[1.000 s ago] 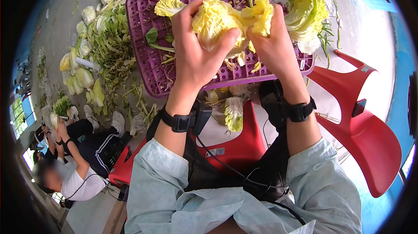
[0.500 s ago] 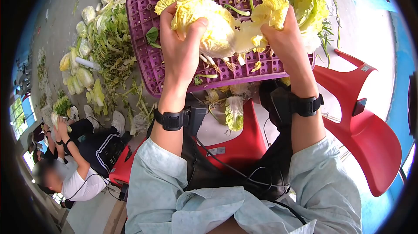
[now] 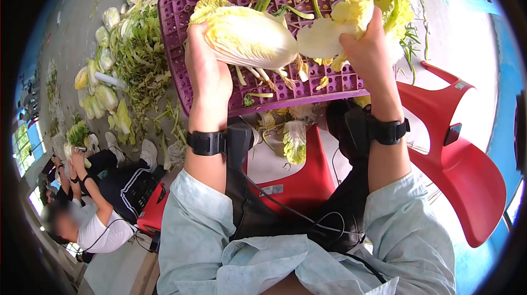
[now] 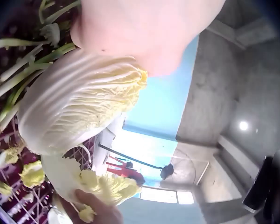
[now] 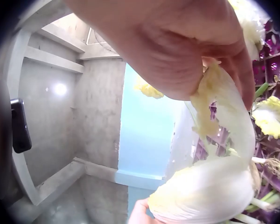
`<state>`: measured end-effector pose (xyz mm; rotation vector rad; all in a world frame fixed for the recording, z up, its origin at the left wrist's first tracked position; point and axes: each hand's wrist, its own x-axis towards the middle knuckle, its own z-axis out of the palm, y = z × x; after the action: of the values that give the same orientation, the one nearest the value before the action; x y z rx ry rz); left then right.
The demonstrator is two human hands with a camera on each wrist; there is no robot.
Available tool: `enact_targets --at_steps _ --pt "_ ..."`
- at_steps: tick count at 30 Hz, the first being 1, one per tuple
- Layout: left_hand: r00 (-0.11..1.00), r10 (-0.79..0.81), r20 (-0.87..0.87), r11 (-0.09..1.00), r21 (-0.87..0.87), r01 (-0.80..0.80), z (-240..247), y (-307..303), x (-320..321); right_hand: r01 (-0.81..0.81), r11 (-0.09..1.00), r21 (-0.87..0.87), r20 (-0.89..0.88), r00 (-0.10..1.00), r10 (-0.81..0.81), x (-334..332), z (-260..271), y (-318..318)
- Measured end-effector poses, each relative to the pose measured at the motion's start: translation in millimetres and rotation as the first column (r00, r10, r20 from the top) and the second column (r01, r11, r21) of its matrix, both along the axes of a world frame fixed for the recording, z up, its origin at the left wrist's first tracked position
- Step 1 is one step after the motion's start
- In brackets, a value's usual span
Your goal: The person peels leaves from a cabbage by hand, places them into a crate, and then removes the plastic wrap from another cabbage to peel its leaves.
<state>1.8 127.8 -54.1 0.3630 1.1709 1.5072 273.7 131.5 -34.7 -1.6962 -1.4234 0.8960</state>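
Both hands have drawn apart since a second ago. The left hand (image 3: 207,78) grips the cabbage head (image 3: 247,35) above the purple crate (image 3: 178,70), and the right hand (image 3: 369,53) clutches a peeled-back leaf (image 3: 328,32), which perhaps touches the head's base.
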Motion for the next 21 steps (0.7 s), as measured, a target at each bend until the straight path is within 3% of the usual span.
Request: enact_targets --at_steps 2,6,10,14,15,18,19,21 --pt "0.998 0.018 0.064 0.998 -0.056 -0.014 -3 1 -6 0.057 0.998 -0.002 -0.129 0.990 -0.057 -2 4 4" --pt "0.984 0.083 0.157 0.982 -0.183 -0.054 -7 -1 -11 0.173 0.972 0.158 -0.269 0.955 -0.126 -12 5 4" --pt "0.978 0.127 0.165 0.973 -0.213 -0.091 -9 -2 -11 0.169 0.907 0.385 -0.142 0.982 -0.122 -14 13 6" --pt "0.986 0.103 0.131 0.980 -0.182 -0.078 -8 -3 -14 0.227 0.853 0.469 -0.116 0.974 -0.195 -14 33 4" --pt "0.989 0.091 0.116 0.983 -0.168 -0.070 -6 -2 -12 0.171 0.910 0.377 -0.094 0.985 -0.146 -11 37 1" --pt "0.996 0.030 0.081 0.998 -0.064 -0.025 2 -1 -3 0.212 0.968 0.135 -0.423 0.896 -0.137 -14 27 3" --pt "0.998 0.008 0.070 1.000 -0.016 -0.007 4 0 -1 0.149 0.988 0.038 -0.494 0.863 -0.111 -11 22 4" --pt "0.998 -0.023 0.058 1.000 0.014 0.022 6 0 -1 0.155 0.988 0.020 -0.565 0.817 -0.117 -19 16 5"
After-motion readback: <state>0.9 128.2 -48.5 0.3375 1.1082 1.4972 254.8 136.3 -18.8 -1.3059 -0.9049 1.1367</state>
